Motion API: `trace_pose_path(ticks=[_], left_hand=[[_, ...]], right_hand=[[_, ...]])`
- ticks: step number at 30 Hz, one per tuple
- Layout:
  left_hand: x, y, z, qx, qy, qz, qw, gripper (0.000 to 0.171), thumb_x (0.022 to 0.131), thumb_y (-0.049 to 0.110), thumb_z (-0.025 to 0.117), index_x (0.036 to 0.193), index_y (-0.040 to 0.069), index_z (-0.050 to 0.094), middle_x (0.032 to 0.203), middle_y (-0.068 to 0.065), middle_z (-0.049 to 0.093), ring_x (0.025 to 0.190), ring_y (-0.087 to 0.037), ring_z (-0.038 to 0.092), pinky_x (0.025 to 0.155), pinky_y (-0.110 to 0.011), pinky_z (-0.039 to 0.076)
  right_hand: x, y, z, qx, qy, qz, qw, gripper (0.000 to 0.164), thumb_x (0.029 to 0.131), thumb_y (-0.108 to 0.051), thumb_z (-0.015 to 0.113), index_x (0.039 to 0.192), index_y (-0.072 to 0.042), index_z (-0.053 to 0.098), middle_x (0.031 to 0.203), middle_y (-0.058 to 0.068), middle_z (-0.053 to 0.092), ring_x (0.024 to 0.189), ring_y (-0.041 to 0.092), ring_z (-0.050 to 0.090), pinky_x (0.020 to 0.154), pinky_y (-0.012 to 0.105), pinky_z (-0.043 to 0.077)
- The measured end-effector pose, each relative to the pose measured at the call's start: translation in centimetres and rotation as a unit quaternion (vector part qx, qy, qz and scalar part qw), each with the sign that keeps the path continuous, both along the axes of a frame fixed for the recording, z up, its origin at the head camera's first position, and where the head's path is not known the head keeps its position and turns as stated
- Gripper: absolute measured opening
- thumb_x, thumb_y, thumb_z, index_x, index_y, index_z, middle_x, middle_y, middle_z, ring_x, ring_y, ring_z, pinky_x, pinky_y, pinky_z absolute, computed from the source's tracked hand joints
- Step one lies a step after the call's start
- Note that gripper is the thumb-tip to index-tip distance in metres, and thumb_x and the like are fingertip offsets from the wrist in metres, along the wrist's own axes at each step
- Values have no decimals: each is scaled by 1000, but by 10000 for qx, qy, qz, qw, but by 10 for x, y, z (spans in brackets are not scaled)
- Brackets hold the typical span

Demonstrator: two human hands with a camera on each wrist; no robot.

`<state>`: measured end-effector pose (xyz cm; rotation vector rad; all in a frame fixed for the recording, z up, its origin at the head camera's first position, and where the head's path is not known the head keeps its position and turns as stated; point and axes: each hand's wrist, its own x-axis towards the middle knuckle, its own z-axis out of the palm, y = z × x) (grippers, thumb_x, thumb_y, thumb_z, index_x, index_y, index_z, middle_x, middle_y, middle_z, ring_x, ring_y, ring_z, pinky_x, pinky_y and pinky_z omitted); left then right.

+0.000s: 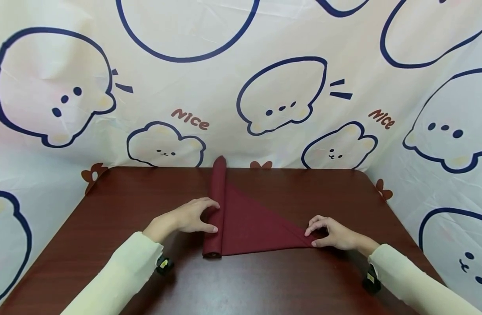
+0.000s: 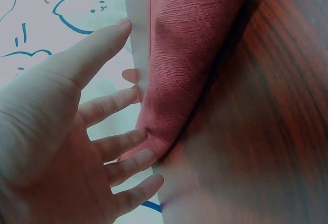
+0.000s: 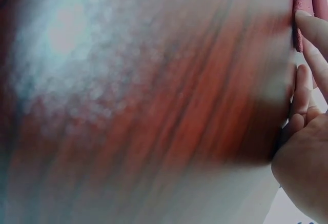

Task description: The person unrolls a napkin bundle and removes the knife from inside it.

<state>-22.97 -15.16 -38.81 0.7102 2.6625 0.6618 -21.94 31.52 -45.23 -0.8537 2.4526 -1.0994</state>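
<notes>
Cloth [image 1: 253, 225] (dark red), part-rolled on worktop [image 1: 241, 286], left grip [image 1: 191, 215] spread at the rolled side, right grip [image 1: 333, 234] at the flat part's pointed corner, pinching cloth

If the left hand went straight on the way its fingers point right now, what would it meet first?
Most likely the red roll of cloth; the left hand is right at it, though whether they touch is unclear.
</notes>
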Motion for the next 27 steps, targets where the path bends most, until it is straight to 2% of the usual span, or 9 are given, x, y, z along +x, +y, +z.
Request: trace_pose_path(ticks=[7,19,27], left_hand=[[-1,3,1,14,-51,69,10000,68,85,38,80,142,12,53,152,-16,47,140,-39,44,111,-60,42],[-2,7,-1,69,0,-9,10000,67,86,37,80,141,10,54,151,-16,49,139,-38,46,111,-60,42],[0,10,0,77,268,69,9996,64,88,37,77,142,11,55,158,-18,40,147,-42,34,115,-63,35]], right_hand=[[1,0,1,-1,-70,3,10000,20,88,-21,78,108,-14,75,116,8,58,108,3,48,95,22,38],[1,2,0,5,-45,-89,9999,21,88,-21,79,107,-15,76,117,8,58,109,2,48,95,21,38],[2,0,3,-28,-19,-62,10000,21,88,-21,79,107,-14,76,115,8,58,107,1,48,95,20,38]])
